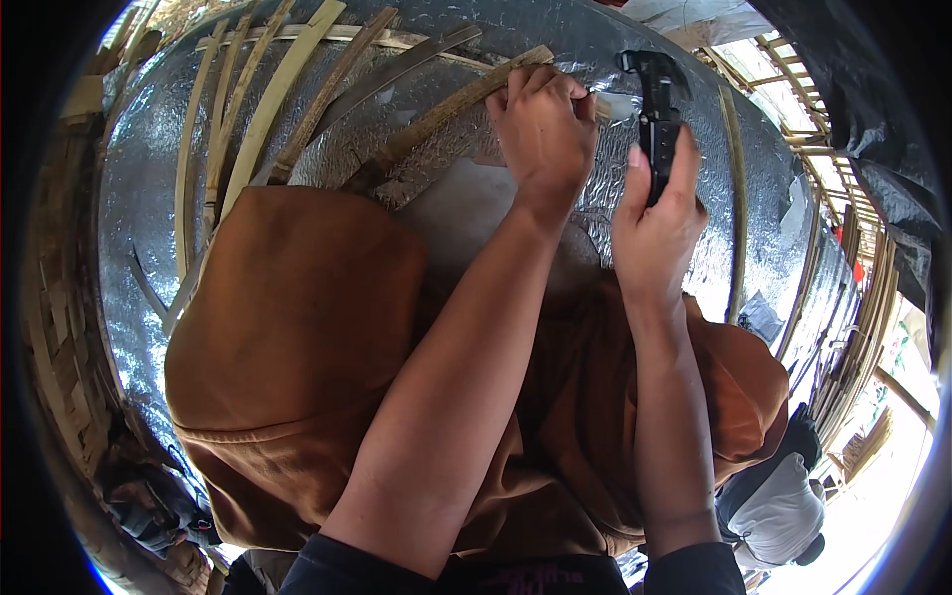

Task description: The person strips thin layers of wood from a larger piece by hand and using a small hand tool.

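Observation:
My right hand [662,213] grips a black claw hammer [657,109] by its handle, the head raised toward the far side. My left hand [547,134] is closed, its curled fingers pressed together against the far end of a brown bamboo pole [446,107]. Whatever lies between those fingertips is hidden by the hand. A small pale bit of wood [602,107] shows just right of the left fingers, below the hammer head. The pole slants from beside my left knee up to the hand, over a silvery foil sheet [387,96].
Several split bamboo strips [270,109] lie fanned out at the far left, across another strip. One lone strip [736,188] lies on the foil at the right. My brown-clad legs [297,317] are folded close below my hands. Woven bamboo walling [64,317] stands at the left edge.

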Demonstrator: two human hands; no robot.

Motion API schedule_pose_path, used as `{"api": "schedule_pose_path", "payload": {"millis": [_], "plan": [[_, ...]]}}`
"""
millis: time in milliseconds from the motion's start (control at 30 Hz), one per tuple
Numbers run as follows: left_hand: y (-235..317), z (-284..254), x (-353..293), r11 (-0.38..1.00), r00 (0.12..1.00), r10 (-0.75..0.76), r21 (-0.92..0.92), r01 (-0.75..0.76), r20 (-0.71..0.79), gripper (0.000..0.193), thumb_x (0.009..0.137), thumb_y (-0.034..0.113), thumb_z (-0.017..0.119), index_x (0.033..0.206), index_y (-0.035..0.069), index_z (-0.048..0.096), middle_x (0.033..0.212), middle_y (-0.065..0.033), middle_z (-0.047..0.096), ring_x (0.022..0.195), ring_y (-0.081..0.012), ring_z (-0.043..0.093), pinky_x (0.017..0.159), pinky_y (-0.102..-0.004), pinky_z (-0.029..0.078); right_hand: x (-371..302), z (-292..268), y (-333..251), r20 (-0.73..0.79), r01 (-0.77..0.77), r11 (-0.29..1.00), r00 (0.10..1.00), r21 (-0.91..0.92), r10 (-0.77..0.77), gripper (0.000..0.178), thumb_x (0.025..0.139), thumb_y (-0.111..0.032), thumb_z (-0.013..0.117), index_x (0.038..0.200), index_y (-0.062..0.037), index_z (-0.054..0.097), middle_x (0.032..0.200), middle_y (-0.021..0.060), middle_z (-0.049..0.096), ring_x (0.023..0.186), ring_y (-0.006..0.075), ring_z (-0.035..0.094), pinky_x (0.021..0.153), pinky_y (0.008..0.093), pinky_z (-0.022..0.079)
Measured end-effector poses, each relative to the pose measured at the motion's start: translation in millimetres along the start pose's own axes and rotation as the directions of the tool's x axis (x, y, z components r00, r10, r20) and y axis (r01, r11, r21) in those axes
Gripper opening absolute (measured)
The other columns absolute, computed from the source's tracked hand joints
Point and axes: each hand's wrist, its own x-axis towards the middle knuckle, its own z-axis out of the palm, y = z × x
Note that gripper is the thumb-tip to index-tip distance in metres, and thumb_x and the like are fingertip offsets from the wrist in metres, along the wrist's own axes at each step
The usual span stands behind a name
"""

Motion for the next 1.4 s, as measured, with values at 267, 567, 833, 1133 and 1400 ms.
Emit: {"api": "schedule_pose_path", "payload": {"millis": [267,567,833,1133,1400], "plan": [[2,-2,-2,1.0,1.0,-0.013,-0.007,0.013,0.004,0.011,0.077,0.02,0.082,0.08,0.014,0.074,0.095,0.0024,0.073,0.104,-0.0214,0.062,0.095,-0.0415,0.041,0,-2,2,-0.008,0.024,0.999,1.0,-0.025,-0.024,0.04,0.098,-0.012,0.061,0.134,0.0015,0.049,0.083,0.0255,0.07,0.074,0.0448,0.071,0.057,0.0487,0.056],[-2,-1,-1,1.0,0.999,0.011,0.019,-0.011,-0.036,0.01,0.077,0.02,0.082,0.08,0.014,0.074,0.096,0.0033,0.072,0.104,-0.0208,0.062,0.095,-0.0402,0.041,0,0,6,0.156,0.007,0.993,0.988,-0.121,0.013,0.042,0.099,-0.013,0.062,0.136,0.0023,0.049,0.09,0.0254,0.071,0.077,0.0449,0.072,0.06,0.0489,0.057],[1,-2,-2,1.0,1.0,0.011,0.005,-0.011,-0.021,0.011,0.078,0.021,0.082,0.08,0.014,0.074,0.097,0.0023,0.072,0.104,-0.0213,0.062,0.093,-0.0405,0.041,-3,4,15,0.137,0.073,0.996,0.988,-0.055,-0.065,0.044,0.099,-0.013,0.062,0.137,0.003,0.048,0.088,0.0281,0.069,0.077,0.0461,0.071,0.058,0.0497,0.057],[0,-1,3,0.999,0.999,0.034,0.015,-0.033,-0.038,0.01,0.078,0.02,0.082,0.08,0.014,0.074,0.095,0.002,0.073,0.103,-0.0222,0.063,0.094,-0.0411,0.042,-2,2,11,0.041,0.095,0.995,0.995,-0.003,-0.095,0.044,0.099,-0.012,0.06,0.138,0.0021,0.046,0.086,0.0289,0.069,0.078,0.0467,0.071,0.057,0.0494,0.056],[-1,-1,-3,1.0,0.999,0.013,0.012,-0.013,-0.034,0.01,0.078,0.019,0.082,0.079,0.013,0.073,0.095,0.0015,0.072,0.104,-0.022,0.062,0.094,-0.041,0.042,-1,2,8,0.105,0.033,0.999,0.994,-0.035,-0.029,0.044,0.099,-0.013,0.062,0.137,0.0032,0.048,0.086,0.0274,0.07,0.077,0.0452,0.071,0.058,0.048,0.057]]}}
